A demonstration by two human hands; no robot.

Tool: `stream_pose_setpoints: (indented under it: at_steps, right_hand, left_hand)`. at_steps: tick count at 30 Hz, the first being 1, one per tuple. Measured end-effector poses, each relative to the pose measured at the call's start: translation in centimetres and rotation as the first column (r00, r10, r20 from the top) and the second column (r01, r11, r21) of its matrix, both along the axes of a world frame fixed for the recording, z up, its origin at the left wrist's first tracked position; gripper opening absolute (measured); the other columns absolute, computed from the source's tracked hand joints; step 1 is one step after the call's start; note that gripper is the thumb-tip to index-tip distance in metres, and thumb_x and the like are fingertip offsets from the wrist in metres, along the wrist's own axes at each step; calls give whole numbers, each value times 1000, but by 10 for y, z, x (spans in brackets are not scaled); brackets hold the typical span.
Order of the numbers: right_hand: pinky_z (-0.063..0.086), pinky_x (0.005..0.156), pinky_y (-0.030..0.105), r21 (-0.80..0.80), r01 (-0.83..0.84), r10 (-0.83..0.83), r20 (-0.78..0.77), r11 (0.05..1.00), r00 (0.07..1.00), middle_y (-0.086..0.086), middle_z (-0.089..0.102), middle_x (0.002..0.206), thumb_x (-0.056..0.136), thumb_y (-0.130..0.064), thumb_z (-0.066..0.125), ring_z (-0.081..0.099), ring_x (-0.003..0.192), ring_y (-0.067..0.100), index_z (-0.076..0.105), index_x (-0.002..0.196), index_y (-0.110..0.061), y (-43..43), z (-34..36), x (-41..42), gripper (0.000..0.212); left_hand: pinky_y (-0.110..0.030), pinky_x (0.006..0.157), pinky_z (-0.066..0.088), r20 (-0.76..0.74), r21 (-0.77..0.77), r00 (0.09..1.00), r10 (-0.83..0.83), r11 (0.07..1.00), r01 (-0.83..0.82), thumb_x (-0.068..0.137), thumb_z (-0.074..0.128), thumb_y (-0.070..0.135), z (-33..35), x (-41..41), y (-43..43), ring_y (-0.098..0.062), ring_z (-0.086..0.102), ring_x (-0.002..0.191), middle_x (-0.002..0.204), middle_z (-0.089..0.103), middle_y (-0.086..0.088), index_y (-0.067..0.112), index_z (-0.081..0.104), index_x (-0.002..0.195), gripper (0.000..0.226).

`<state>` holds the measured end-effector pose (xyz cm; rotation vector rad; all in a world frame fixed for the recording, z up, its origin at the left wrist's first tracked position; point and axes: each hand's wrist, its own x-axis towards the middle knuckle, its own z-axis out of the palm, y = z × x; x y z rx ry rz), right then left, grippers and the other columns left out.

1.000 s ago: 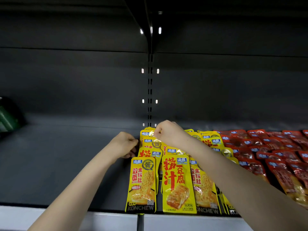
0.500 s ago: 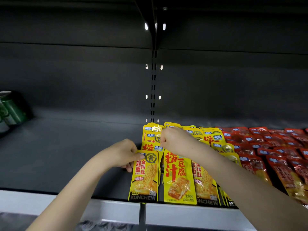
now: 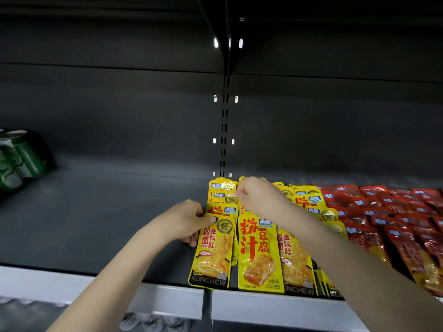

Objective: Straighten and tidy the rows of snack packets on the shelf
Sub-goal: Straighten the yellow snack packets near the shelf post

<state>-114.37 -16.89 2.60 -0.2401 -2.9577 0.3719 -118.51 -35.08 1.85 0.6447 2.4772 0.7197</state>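
Yellow snack packets lie in overlapping rows on the dark shelf (image 3: pixel 100 226). My left hand (image 3: pixel 184 220) pinches the top left corner of the front-left yellow packet (image 3: pixel 214 255), thumb on its face. My right hand (image 3: pixel 257 196) is curled over the packets further back in the middle row; its fingertips are hidden, seemingly gripping a yellow packet's top edge. The front middle tofu packet (image 3: pixel 259 255) lies flat beside the left one. Red packets (image 3: pixel 393 212) fill the rows to the right.
Green cans (image 3: pixel 16 156) stand at the far left of the shelf. A slotted upright (image 3: pixel 224 121) runs up the back wall. The shelf's pale front rail (image 3: pixel 148 300) crosses below, with can tops (image 3: pixel 153 321) on the level underneath.
My left hand moved right and took hold of the front-left packet's corner. My right hand stayed curled over the back packets. The view shifted slightly upward.
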Motion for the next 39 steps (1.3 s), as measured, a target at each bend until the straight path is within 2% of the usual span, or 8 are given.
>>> stream_pose_setpoints:
  at_steps: [3, 6, 11, 21, 26, 31, 36, 39]
  right_hand:
    - [47, 66, 35, -15, 72, -72, -42, 997, 996, 5, 62, 76, 95, -26, 42, 59, 75, 28, 57, 85, -13, 19, 10, 11, 23]
    - [50, 71, 34, -4, 107, -107, -13, 994, 994, 3, 65, 88, 95, -30, 45, 62, 82, 25, 59, 93, -17, 39, 16, 23, 20]
    - [40, 68, 26, -7, 33, -33, 18, 999, 999, -6, 57, 86, 95, -30, 52, 54, 79, 13, 66, 95, -17, 51, 10, 33, 19]
    - [50, 73, 31, -81, 42, -45, -38, 996, 998, -6, 66, 88, 91, -25, 58, 59, 82, 11, 63, 94, -22, 62, 3, 35, 6]
    - [50, 78, 33, -82, 36, -41, -60, 996, 997, -2, 59, 95, 95, -21, 49, 59, 88, 16, 67, 92, -15, 73, 0, 20, 19]
    - [47, 68, 31, -48, 15, -14, 25, 999, 1000, -4, 58, 79, 95, -26, 51, 59, 80, 19, 64, 83, -14, 71, -3, 4, 21]
    - [48, 81, 31, -40, 6, -3, 78, 999, 997, -4, 62, 103, 90, -23, 58, 57, 98, 15, 68, 94, -20, 75, 2, -2, 11]
    - [50, 73, 30, -39, 10, -6, 84, 999, 996, -4, 65, 99, 91, -23, 58, 61, 87, 14, 67, 89, -21, 78, 3, -3, 9]
  left_hand:
    - [-30, 71, 54, -199, -44, 977, 77, 995, -87, 93, 49, 46, 4, -5, 0, -17, 65, 72, 82, 68, -2, 17, 59, 95, 31]
    - [-40, 88, 50, -353, 146, 909, 219, 973, -178, 92, 50, 41, 11, -7, 7, -23, 62, 97, 101, 68, 0, 24, 63, 98, 21]
    - [-38, 80, 51, -414, 231, 900, 138, 972, -43, 94, 50, 30, 20, 3, 43, -25, 63, 90, 103, 68, 0, 27, 64, 101, 16]
    - [-38, 98, 41, -483, 111, 875, -18, 990, 82, 97, 37, 10, -4, -18, 100, -31, 47, 121, 124, 61, -5, 18, 64, 120, 36]
    - [-37, 85, 45, -496, 79, 868, 23, 997, 19, 95, 39, 13, -9, -24, 110, -30, 49, 116, 115, 64, -7, 20, 65, 112, 32]
    - [-32, 68, 40, -472, 23, 879, 59, 998, -54, 93, 48, 28, -2, -25, 120, -30, 56, 101, 99, 65, -10, 11, 63, 95, 23]
    - [-33, 75, 47, -411, 65, 904, 115, 993, -97, 89, 60, 29, 3, -28, 122, -26, 59, 99, 99, 67, -6, 18, 69, 92, 15]
    - [-31, 72, 44, -414, 106, 894, 173, 984, -142, 88, 62, 28, 4, -32, 118, -27, 61, 98, 101, 66, -4, 22, 68, 84, 10]
